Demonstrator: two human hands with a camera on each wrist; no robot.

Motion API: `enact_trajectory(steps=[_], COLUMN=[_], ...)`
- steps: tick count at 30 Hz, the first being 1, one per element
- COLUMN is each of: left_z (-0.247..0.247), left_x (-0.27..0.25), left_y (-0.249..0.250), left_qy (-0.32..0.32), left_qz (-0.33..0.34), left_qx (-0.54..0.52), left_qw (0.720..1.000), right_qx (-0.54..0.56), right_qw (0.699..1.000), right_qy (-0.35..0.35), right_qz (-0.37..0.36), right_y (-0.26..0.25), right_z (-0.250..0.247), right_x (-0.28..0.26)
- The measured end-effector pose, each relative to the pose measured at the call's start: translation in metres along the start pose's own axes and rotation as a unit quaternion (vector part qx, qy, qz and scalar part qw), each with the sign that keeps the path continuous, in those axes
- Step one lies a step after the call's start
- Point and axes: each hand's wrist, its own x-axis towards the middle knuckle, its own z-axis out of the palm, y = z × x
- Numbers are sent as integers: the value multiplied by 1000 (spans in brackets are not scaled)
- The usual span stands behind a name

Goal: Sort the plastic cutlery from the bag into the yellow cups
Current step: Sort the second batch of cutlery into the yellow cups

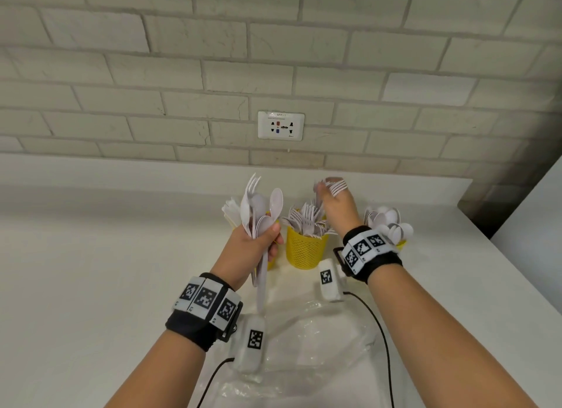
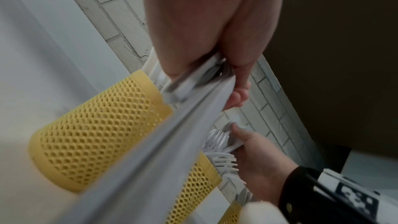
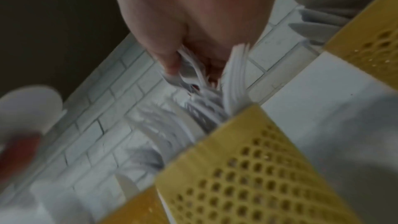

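White plastic cutlery (image 1: 261, 216), mixed forks and spoons, stood gripped in my left hand (image 1: 252, 249). My right hand (image 1: 334, 207) pinched forks (image 1: 336, 187) above the middle yellow cup (image 1: 307, 249). The bag (image 1: 307, 347) lay near on the worktop (image 1: 91, 255).

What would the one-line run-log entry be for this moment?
phase: sorting forks | left hand: grips mixed cutlery bundle | right hand: holds forks over middle yellow cup | bag: on counter

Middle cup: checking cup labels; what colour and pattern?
Yellow perforated mesh middle cup; clearest in the head view.
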Motion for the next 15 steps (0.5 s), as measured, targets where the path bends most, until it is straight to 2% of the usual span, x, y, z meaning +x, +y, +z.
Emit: enact_trajectory(steps=[3,5,7,10,15], left_z=[0,1,1,4,10], left_x=[1,0,-1,-2,-4], left_y=[1,2,3,6,7], left_qy=[7,7,8,5,-29], left_qz=[1,3,7,7,-8], left_qx=[-8,-12,-22,-51,-83], left_qw=[1000,1000,1000,999,996], right_qx=[-160,-209,-193,-102,-136], right_qw=[987,977,979,993,986], right_qy=[-27,-36,-46,-44,-91], right_qz=[-1,24,38,30,21], right_y=[17,18,14,9,13], right_z=[5,4,-2,-7,-3], right_x=[2,4,2,-5,-9])
